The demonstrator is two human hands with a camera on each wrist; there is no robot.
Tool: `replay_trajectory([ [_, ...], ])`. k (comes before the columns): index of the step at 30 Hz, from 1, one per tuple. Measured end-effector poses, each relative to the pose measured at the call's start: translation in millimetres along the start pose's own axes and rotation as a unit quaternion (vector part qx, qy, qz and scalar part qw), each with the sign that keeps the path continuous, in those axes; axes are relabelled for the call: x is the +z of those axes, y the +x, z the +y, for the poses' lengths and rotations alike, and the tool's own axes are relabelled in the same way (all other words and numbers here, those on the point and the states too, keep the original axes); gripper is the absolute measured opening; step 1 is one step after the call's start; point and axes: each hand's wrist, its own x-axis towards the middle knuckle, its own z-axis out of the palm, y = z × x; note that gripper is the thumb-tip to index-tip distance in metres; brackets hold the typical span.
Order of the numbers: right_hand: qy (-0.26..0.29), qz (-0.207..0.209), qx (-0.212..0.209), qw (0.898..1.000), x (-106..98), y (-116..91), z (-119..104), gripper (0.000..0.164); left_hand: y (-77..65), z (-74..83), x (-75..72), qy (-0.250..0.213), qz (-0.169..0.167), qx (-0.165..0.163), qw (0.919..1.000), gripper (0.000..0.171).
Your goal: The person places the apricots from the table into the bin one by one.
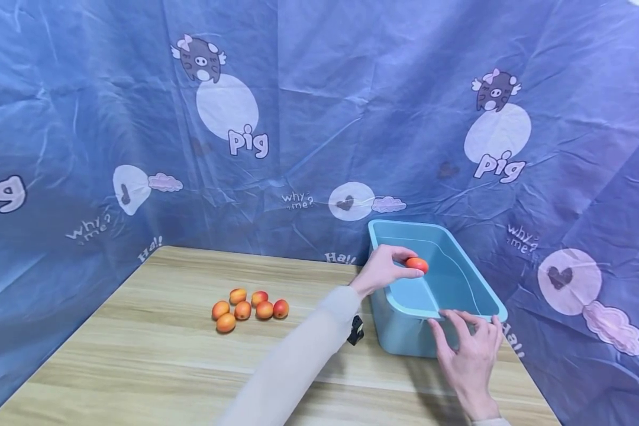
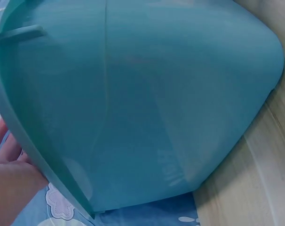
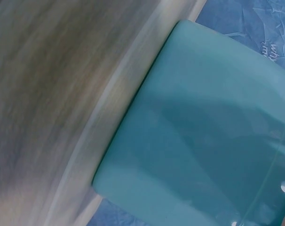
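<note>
In the head view my left hand [image 1: 381, 271] reaches over the left rim of a light-blue plastic bin [image 1: 404, 338]. Between its thumb and fingers it pinches a small oval orange-red fruit [image 1: 418, 265] above the bin's inside. That fruit cannot be made out in the left wrist view, where part of the left hand [image 2: 13, 181] shows behind the bin's rim. My right hand [image 1: 473, 354] is at the near rim, gripping it with thumb and fingertips. In the right wrist view the bin's outer wall [image 3: 194, 127] takes up much of the picture.
Several similar orange-red fruits [image 1: 242, 310] lie in a loose group on the wooden table [image 1: 154, 355], left of the bin. A small black object [image 1: 355, 330] shows beside the left sleeve. A blue printed cloth [image 1: 319, 118] hangs behind the table.
</note>
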Motion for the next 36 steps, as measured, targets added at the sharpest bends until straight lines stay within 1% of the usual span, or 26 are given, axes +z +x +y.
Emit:
replay_trajectory([
  [6,0.005,0.004,0.002,1.000,1.6,-2.1,1.0,0.052,-0.1,-0.9,3.2,0.002,0.003,-0.001,1.0000,0.036],
  [9,0.009,0.008,0.002,1.000,2.3,-2.8,2.7,0.053,-0.6,-0.5,5.0,0.012,0.009,-0.004,0.9999,0.036],
  [13,0.011,0.012,0.002,1.000,2.1,-3.7,4.5,0.053,-1.5,0.6,7.0,0.028,0.011,-0.008,0.9995,0.040],
  [16,0.013,0.021,0.002,1.000,0.9,-4.0,5.7,0.054,-2.0,0.9,8.2,0.029,0.006,-0.003,0.9996,0.044],
  [19,0.018,0.023,0.003,1.000,0.1,-3.9,6.5,0.054,-3.7,-0.1,7.3,0.016,0.004,-0.001,0.9999,0.043],
  [23,0.022,0.011,0.003,1.000,0.7,-3.2,6.2,0.053,-7.7,-2.0,2.6,-0.014,0.009,-0.004,0.9999,0.041],
  [26,0.022,0.007,0.003,1.000,1.0,-3.2,5.5,0.053,-10.7,-3.2,-1.4,-0.024,0.009,-0.003,0.9997,0.040],
  [30,0.021,0.008,0.005,1.000,0.1,-3.4,5.4,0.054,-14.2,-4.3,-5.4,-0.036,0.009,0.010,0.9993,0.039],
  [33,0.019,0.011,0.005,1.000,-1.0,-3.2,5.9,0.054,-18.7,-4.0,-8.6,-0.057,0.010,0.017,0.9982,0.039],
  [36,0.018,0.010,0.004,1.000,-2.1,-2.7,6.0,0.054,-25.8,-4.2,-13.0,-0.085,0.012,0.015,0.9962,0.037],
])
